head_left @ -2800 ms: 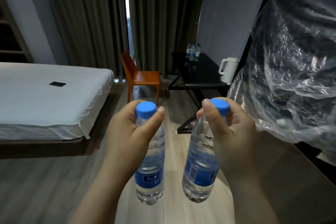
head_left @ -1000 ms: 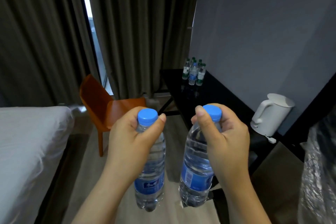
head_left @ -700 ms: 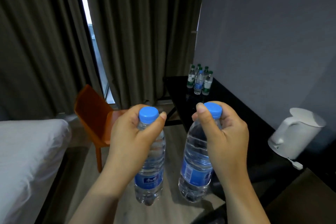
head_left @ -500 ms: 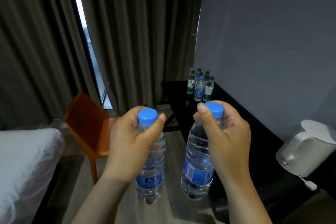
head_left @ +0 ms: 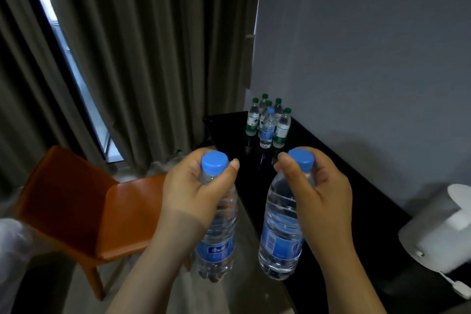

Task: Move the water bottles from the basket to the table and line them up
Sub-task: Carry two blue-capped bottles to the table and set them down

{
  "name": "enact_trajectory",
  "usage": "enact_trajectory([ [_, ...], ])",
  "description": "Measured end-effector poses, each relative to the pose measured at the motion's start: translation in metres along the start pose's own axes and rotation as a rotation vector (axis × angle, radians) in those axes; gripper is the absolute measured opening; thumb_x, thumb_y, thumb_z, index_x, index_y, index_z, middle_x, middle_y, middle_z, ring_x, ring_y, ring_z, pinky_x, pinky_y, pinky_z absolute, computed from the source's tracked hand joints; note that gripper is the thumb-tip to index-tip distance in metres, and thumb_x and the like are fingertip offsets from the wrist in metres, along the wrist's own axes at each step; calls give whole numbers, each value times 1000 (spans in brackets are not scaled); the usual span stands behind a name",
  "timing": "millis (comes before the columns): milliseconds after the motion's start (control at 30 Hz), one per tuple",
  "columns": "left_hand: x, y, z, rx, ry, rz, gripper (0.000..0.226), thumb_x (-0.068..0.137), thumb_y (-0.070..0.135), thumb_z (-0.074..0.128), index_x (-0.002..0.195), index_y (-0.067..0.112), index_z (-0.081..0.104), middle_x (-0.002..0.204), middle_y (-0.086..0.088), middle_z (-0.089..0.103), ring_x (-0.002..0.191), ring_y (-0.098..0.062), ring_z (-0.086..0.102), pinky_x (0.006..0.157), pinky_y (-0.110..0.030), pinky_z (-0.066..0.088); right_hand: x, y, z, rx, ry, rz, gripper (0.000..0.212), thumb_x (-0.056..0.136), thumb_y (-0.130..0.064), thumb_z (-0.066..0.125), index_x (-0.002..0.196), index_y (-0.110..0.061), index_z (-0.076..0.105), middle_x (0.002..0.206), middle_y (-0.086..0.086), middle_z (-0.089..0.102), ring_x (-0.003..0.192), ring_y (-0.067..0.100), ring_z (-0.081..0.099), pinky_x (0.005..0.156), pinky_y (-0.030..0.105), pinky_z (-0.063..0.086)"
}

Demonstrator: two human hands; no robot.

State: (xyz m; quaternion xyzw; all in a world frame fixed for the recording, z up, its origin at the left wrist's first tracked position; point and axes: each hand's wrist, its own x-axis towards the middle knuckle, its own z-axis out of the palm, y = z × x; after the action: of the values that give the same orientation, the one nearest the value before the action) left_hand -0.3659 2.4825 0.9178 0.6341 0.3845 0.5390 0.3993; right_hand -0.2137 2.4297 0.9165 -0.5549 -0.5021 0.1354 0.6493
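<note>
The left hand (head_left: pixel 190 194) is wrapped tight around the neck of a water bottle with a blue cap (head_left: pixel 216 227). The right hand (head_left: pixel 322 191) grips a second blue-capped bottle (head_left: pixel 279 232) the same way. Both bottles hang upright, side by side but apart, up in the air (not resting on anything). Under and behind them is the black worktop (head_left: pixel 356 201). A white kettle (head_left: pixel 438 234) sits on it at the right. To the left is an orange chair (head_left: pixel 96 211). Farther back, in the worktop's far corner by the wall, stands a bunch of bottles (head_left: pixel 269 122), most with green caps, one with blue. Grey curtains (head_left: pixel 153 46) hang behind.
</note>
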Motion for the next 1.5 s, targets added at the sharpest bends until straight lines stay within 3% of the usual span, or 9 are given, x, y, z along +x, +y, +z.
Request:
enact_trajectory([
  [200,94,-36,-7,-45,-101,32,20,83,15,67,73,2,57,54,-5,54,45,2,52,42,-6,40,60,33,53,-80,72,19,20,82,-44,62,85,-25,63,81,-10,67,72,1,65,62,5,45],
  [333,141,-68,-9,-58,-158,38,18,83,17,67,72,6,57,56,0,56,47,4,54,44,-4,39,87,59,78,-98,120,50,19,81,-45,63,84,-27,63,81,-11,67,72,0,64,61,4,45],
  [633,231,-139,24,-113,-303,-18,19,82,28,67,75,13,56,60,-9,58,48,-1,55,47,-12,46,159,126,103,-125,138,155,18,80,-46,65,85,-29,64,79,-10,68,70,-1,65,60,6,46],
  [800,292,-178,58,-36,-331,-23,27,78,43,68,78,18,57,67,-11,60,59,-17,58,56,-36,52,215,172,104,-129,142,173,17,79,-44,67,84,-27,66,79,-10,69,70,-1,64,60,6,46],
  [900,328,-202,87,32,-331,-39,25,76,45,65,77,21,58,70,-7,61,63,-17,59,60,-37,50,249,200,98,-140,124,204,21,79,-45,66,88,-27,67,82,-11,69,74,-1,65,63,9,48],
  [1067,367,-247,129,109,-324,-52,11,83,22,70,82,27,60,81,4,64,72,-6,61,68,-29,50,284,247,86,-177,97,254,21,77,-48,67,90,-32,66,87,-13,69,81,1,66,67,14,52],
  [1167,386,-265,145,106,-343,-100,8,84,23,69,81,28,63,81,7,66,76,-7,63,71,-28,51,297,271,82,-216,92,292,19,77,-50,65,90,-37,62,90,-18,68,81,-1,66,66,14,53],
  [1300,409,-288,168,114,-356,-104,18,84,15,69,76,30,62,80,10,66,72,1,62,63,-8,46,312,300,80,-262,75,358,25,74,-58,63,92,-41,59,96,-24,67,86,-5,65,72,16,55],
  [1500,442,-328,203,135,-479,-146,9,85,18,68,81,25,65,85,7,68,79,1,62,67,-8,48,327,337,83,-332,92,462,35,71,-63,60,94,-37,59,95,-13,67,86,2,66,75,27,58],
])
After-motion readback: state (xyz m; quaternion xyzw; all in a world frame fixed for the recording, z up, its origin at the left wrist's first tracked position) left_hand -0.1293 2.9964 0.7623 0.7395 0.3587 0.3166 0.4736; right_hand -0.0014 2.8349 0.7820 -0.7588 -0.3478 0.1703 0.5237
